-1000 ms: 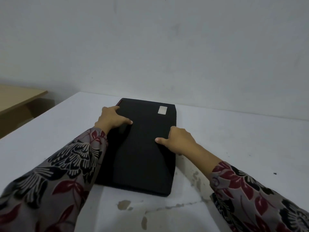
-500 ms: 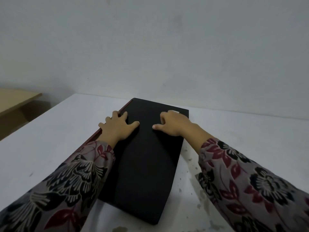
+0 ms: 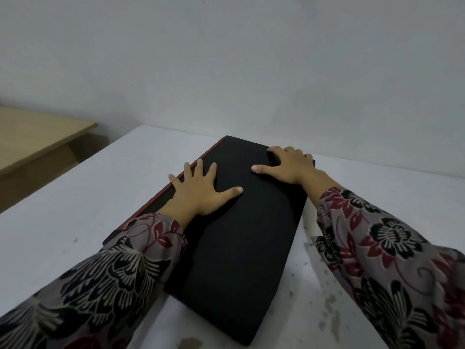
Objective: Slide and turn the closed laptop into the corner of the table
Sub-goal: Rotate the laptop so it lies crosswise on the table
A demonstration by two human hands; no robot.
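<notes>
Head view looks down on a closed black laptop (image 3: 241, 235) lying flat on a white table (image 3: 75, 210), its long axis running away from the camera and tilted a little, so the far end leans left and the near corner points toward the lower right. A thin red edge shows along its left side. Its far end lies close to the table's back edge, where the table meets a pale wall (image 3: 226, 59), and it sits nearer the table's far-left corner than any other part in view (whether the far end touches the wall cannot be told). The left hand (image 3: 198, 192) lies flat on the lid, palm down, fingers spread and straight, the outer fingers reaching the red left edge and the thumb stretched toward the middle of the lid. The right hand (image 3: 289, 165) rests on the far right corner of the lid, palm down, thumb pointing left across the black surface, fingers curling over the far edge; neither hand grips anything, both simply press on top. Both arms wear floral sleeves (image 3: 377, 248) in grey, black and dark red. The tabletop near the laptop's right side is marked with dark flecks and chipped patches. A tan wooden desk (image 3: 32, 137) stands at far left, apart from the table.
</notes>
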